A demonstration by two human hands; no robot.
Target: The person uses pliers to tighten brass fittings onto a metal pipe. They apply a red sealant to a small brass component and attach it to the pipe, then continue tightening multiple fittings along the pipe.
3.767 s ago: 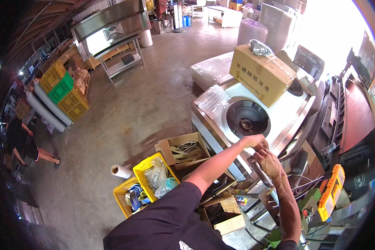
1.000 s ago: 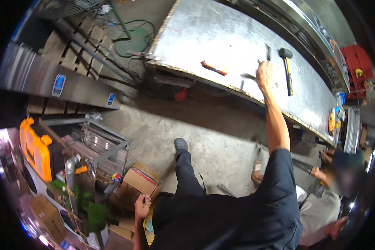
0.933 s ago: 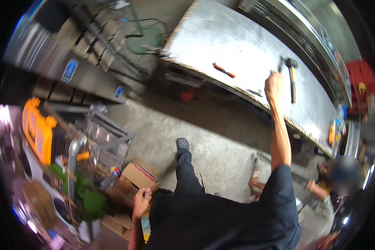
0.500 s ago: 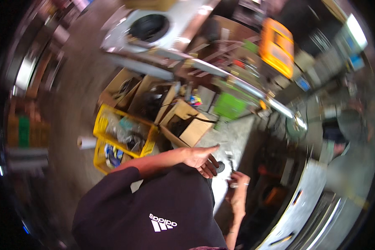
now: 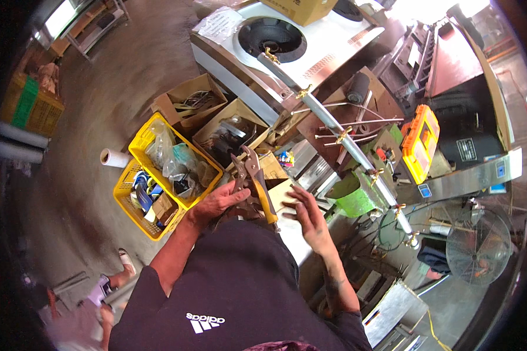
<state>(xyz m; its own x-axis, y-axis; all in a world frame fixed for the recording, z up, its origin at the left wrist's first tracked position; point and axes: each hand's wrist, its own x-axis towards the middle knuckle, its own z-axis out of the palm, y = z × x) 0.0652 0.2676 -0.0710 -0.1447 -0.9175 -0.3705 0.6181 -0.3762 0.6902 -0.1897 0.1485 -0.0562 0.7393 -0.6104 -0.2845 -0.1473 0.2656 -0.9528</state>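
My left hand (image 5: 219, 203) is closed on a pair of locking pliers (image 5: 252, 167), worn metal jaws pointing up and away from me. One of its handles is yellow (image 5: 266, 202) and slopes down toward my shirt. Part of the grip is hidden by my fingers and the tool. To the right of the pliers, my right hand (image 5: 308, 217) is open, fingers spread, with nothing visible in it. Just beyond both hands sits an open cardboard box (image 5: 273, 169), partly covered by the pliers.
Yellow crates (image 5: 208, 188) with bags and rolls stand at left, beside cardboard boxes (image 5: 231, 111) of metal parts. A metal pipe with brass valves (image 5: 328, 120) runs diagonally across, past a stove (image 5: 228, 64). An orange toolbox (image 5: 420, 143) and fan (image 5: 479, 248) are right. Another person's foot (image 5: 125, 263) shows lower left.
The view has turned. My left hand, open before, now holds the locking pliers. My right hand was closed around a small metal tool; now it is open and raised beside the pliers.
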